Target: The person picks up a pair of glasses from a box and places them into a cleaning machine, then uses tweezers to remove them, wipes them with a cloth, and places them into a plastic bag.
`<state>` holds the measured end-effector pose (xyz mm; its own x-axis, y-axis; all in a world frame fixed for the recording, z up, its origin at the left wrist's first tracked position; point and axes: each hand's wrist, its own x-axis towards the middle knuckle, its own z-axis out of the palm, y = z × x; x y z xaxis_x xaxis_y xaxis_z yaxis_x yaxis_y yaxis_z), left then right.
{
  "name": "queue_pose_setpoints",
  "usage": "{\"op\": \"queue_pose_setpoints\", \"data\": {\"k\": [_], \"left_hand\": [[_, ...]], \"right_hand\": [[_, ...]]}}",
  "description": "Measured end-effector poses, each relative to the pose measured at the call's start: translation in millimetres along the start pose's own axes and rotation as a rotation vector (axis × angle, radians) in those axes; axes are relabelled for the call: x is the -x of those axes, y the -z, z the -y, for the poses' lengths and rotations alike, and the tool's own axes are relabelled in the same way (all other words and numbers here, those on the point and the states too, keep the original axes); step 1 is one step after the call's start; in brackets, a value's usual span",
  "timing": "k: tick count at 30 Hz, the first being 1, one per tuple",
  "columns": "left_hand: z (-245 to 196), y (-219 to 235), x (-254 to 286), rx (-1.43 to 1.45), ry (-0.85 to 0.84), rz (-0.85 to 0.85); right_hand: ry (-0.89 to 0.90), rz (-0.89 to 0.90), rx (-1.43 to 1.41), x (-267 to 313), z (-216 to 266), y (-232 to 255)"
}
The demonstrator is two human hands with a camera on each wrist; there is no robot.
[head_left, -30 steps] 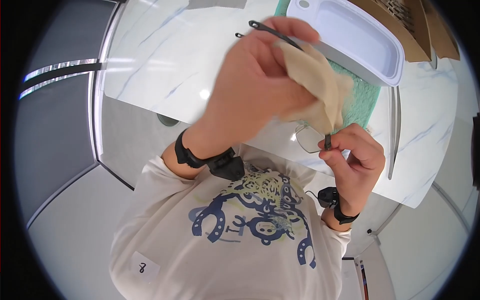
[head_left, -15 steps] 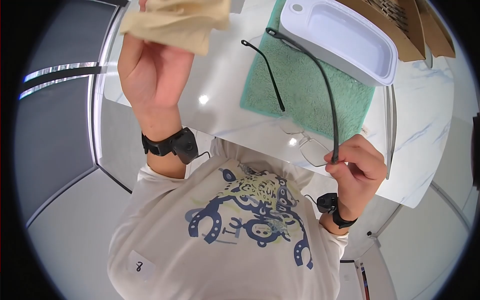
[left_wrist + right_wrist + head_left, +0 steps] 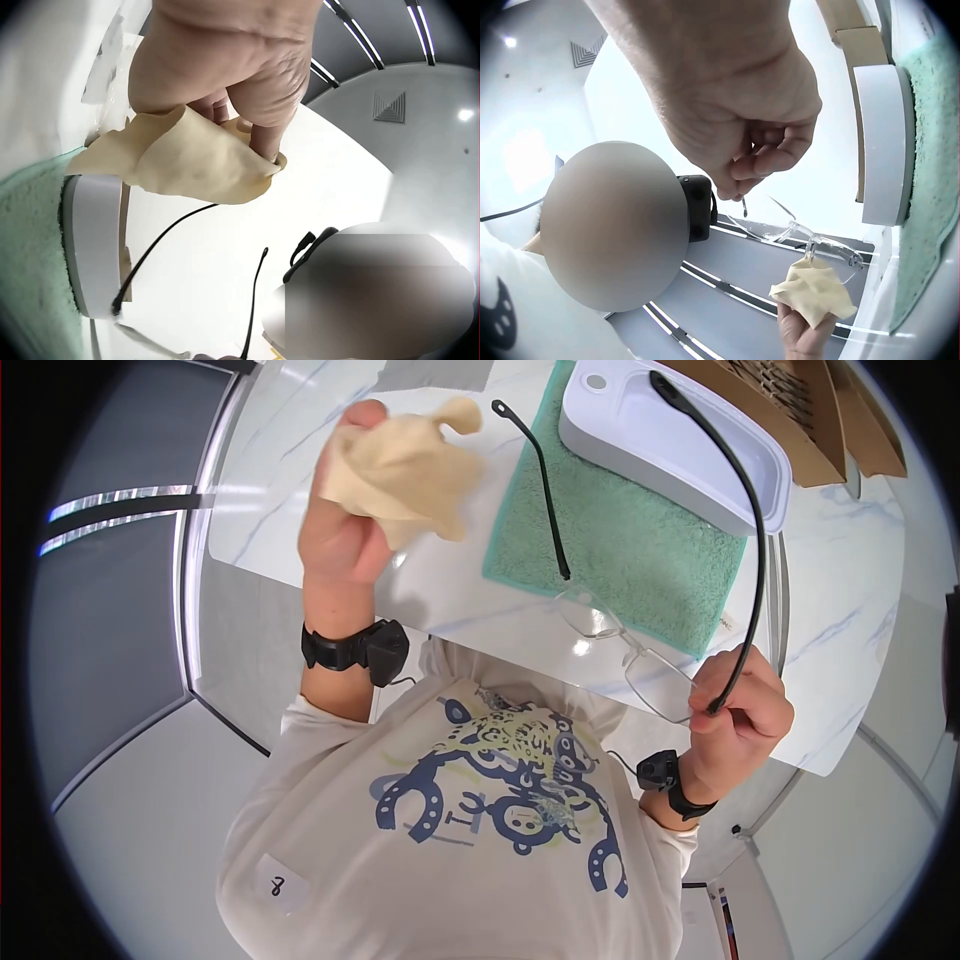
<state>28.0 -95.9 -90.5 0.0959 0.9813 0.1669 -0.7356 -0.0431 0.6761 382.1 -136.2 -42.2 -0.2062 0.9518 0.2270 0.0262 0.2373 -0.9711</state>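
Observation:
My left hand grips a crumpled beige cloth, held up at the left over the table. Folds of the cloth cover most of the fingertips in the left wrist view. My right hand pinches a pair of eyeglasses at the hinge end of one black temple. Both temples are unfolded and point toward the far side. The clear lenses hang between the hands, close to the table's near edge. A gap separates the cloth from the nearer black temple in the head view.
A green towel lies on the marbled white table. On its far part stands a white plastic basin. Cardboard boxes stand at the far right, and a grey piece lies at the far edge.
The left hand with the cloth has left the temple near my right hand, swung far left, then come slightly back right. The right hand has shifted a little right and nearer, tilting the eyeglasses.

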Motion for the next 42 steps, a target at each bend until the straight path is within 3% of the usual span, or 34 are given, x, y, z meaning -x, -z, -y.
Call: {"op": "queue_pose_setpoints", "data": {"k": [5,7,9,11,13,15,18,25,31,42], "left_hand": [[28,-21,-4,-0.303,0.051,-0.042],[39,-27,-4,-0.455,0.182,-0.030],[46,-45,-4,-0.442,0.252,-0.052],[52,-55,-6,-0.496,0.319,0.017],[57,-54,-7,-0.480,0.276,0.094],[59,-59,-8,-0.569,0.382,0.146],[62,-67,-8,-0.586,0.446,0.103],[62,-71,-10,-0.667,0.436,0.187],[61,-65,-12,-0.542,0.430,0.226],[48,-67,-17,-0.581,0.156,0.095]], "right_hand": [[0.001,-0.076,-0.119,2,-4,-3],[-0.015,-0.093,-0.136,3,-3,-4],[-0.033,-0.113,-0.152,3,-3,-3],[-0.054,-0.157,-0.203,3,-4,-3],[-0.056,-0.185,-0.223,4,-5,-2],[-0.060,-0.216,-0.242,4,-6,0],[-0.086,-0.230,-0.314,5,-6,4],[-0.126,-0.190,-0.360,5,-10,12],[-0.104,-0.145,-0.378,3,-17,19],[-0.275,-0.159,-0.103,-5,-8,19]]}}
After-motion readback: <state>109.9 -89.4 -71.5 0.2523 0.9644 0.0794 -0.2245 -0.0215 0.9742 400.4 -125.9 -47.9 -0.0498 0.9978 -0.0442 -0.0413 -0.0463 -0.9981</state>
